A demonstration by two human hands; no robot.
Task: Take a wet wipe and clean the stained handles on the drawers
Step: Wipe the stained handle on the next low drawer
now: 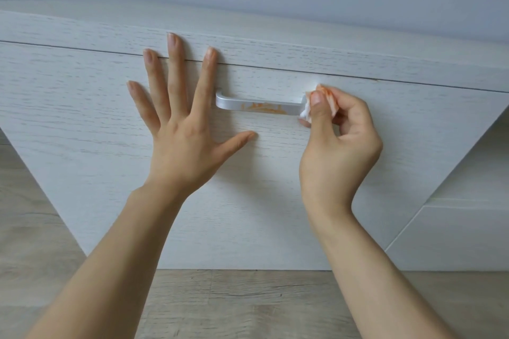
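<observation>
A silver bar handle sits on the white wood-grain drawer front, with orange smears along its middle. My right hand pinches a small white wet wipe, stained orange, against the handle's right end. My left hand lies flat on the drawer front just left of the handle, fingers spread, fingertips reaching the gap under the cabinet top.
The cabinet top runs above the drawer, with a pale wall behind. A second white unit stands lower at the right. Light wood floor lies below the drawer.
</observation>
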